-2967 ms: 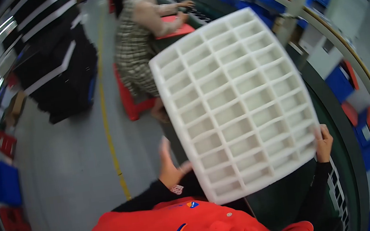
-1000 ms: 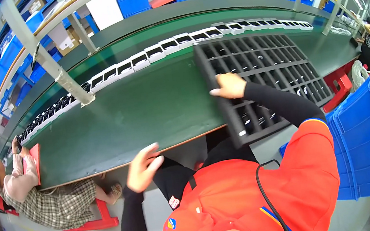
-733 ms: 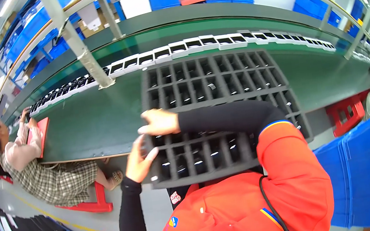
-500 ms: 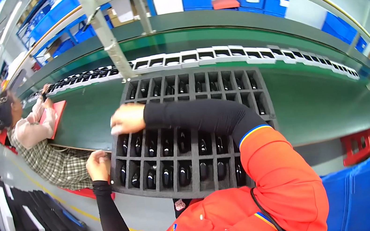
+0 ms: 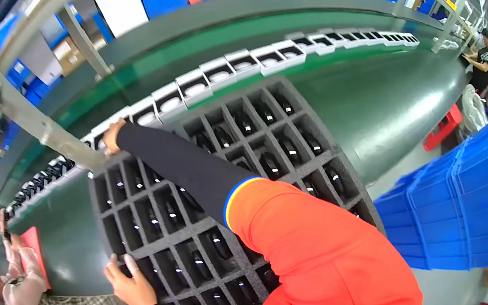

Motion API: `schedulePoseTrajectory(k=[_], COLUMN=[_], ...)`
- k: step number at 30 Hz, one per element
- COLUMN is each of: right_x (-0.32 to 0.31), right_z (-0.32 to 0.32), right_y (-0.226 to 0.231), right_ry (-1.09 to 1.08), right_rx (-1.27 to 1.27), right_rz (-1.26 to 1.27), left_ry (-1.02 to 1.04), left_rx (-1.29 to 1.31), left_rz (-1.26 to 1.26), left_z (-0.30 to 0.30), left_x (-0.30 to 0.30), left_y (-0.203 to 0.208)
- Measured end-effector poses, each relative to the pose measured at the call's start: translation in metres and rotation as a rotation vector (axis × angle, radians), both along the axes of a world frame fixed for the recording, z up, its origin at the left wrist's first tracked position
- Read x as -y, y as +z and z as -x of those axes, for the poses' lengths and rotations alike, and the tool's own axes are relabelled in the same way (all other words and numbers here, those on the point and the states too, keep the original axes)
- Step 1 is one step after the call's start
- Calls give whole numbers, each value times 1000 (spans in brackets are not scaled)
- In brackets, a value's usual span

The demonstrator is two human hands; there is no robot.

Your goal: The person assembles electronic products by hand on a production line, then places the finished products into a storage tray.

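Observation:
A dark grey foam tray (image 5: 171, 237) divided into many cells lies before me on the green work surface, with glossy black rounded items (image 5: 199, 265) in its cells. My right hand (image 5: 112, 136) reaches across it to the row of open white boxes (image 5: 145, 116), beside the metal post. Its fingers are partly hidden, so what they hold, if anything, does not show. My left hand (image 5: 130, 284) is at the tray's left edge, thumb and fingers apart. My right arm covers some cells in the middle of the tray.
A slanted metal post (image 5: 40, 122) stands just left of my right hand. Blue corrugated sheets (image 5: 462, 196) stand at the right, by a red stool (image 5: 443, 129). A co-worker (image 5: 26, 289) sits at the left with a red board (image 5: 34, 254); another person (image 5: 482, 64) is far right.
My right hand has moved from above the tray to the white boxes beyond it. The view has turned right and closer. My left hand's fingers have spread at the tray edge.

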State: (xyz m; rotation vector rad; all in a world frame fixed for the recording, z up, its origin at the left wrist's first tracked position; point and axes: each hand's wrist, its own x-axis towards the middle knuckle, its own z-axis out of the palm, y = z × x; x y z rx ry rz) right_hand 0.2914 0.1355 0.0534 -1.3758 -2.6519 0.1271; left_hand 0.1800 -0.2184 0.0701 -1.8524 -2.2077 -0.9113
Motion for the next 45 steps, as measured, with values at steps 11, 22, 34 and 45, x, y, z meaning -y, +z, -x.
schedulePoseTrajectory(k=[11, 22, 34, 45], right_x=[-13, -13, 18, 56], right_z=[-65, -240, -331, -240], right_y=[-6, -4, -7, 11], right_ry=[-173, -514, -594, -4], right_rx=[163, 314, 103, -235], right_rz=[40, 85, -20, 320], left_ry=[-67, 14, -198, -503], left_rx=[79, 93, -67, 251], left_rz=[4, 16, 226, 411], left_z=[-2, 30, 56, 65], left_x=[-6, -17, -164, -200], left_y=[-12, -25, -23, 14])
